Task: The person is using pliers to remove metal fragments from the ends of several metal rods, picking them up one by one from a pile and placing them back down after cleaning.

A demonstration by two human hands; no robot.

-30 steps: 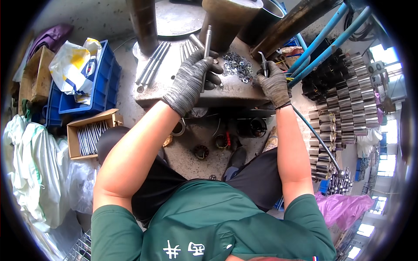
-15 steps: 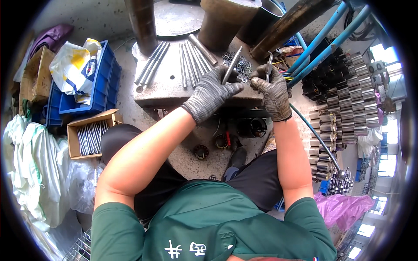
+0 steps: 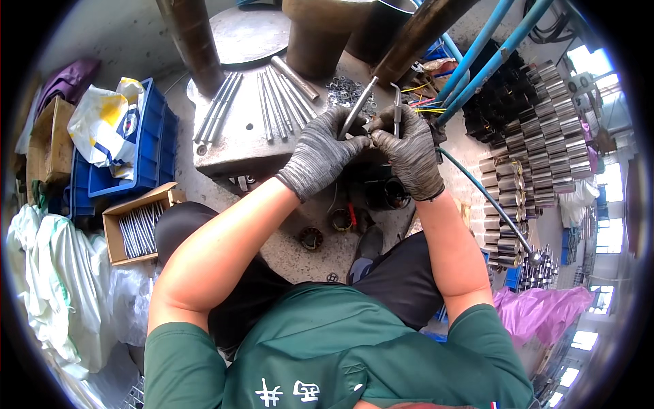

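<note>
My left hand [image 3: 320, 151], in a grey knitted glove, is closed around a metal rod [image 3: 359, 105], which tilts up and to the right. Close beside it, my gloved right hand [image 3: 413, 155] is closed on a slim metal tool with a bent tip [image 3: 397, 112], pointing away from me. The fingertips of both hands nearly meet; whatever lies between them is too small to make out. Just beyond the hands, a heap of small metal rings [image 3: 351, 94] lies on the metal worktable [image 3: 238, 153]. Several metal rods [image 3: 272, 102] lie side by side to the left of the heap.
Brown upright posts [image 3: 191, 48] and a wide cylinder [image 3: 315, 41] stand at the back. Blue pipes [image 3: 494, 58] and stacked metal cylinders [image 3: 545, 136] are to the right. On the left are a blue crate [image 3: 153, 140] and a cardboard box [image 3: 112, 232] holding rods.
My hands have drawn closer together, and the tool has moved toward the rod. The table and surroundings have shifted slightly left in the picture.
</note>
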